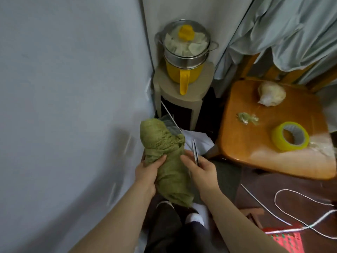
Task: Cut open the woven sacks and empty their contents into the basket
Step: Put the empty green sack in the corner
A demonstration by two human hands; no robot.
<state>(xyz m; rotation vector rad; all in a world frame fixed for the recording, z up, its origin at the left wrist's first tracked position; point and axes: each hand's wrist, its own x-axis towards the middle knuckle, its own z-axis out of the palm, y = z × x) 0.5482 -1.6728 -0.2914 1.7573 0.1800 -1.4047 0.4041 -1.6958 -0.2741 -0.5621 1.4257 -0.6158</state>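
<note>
A green woven sack (pixel 166 154), bundled and lumpy, is held up in front of me near the grey wall. My left hand (pixel 148 170) grips its left side with the thumb across the cloth. My right hand (pixel 198 170) holds a dark closed pair of scissors (pixel 195 152), blades pointing up, while its fingertips touch the sack's right side. A red perforated basket (pixel 284 241) shows at the bottom right corner.
A wooden chair (pixel 237 143) at the right carries a yellow tape roll (pixel 290 136), a pale bundle (pixel 271 94) and a plastic scrap. A yellow pot with a steel steamer (pixel 184 57) sits on a beige stool in the corner. White cord (pixel 291 196) loops on the floor.
</note>
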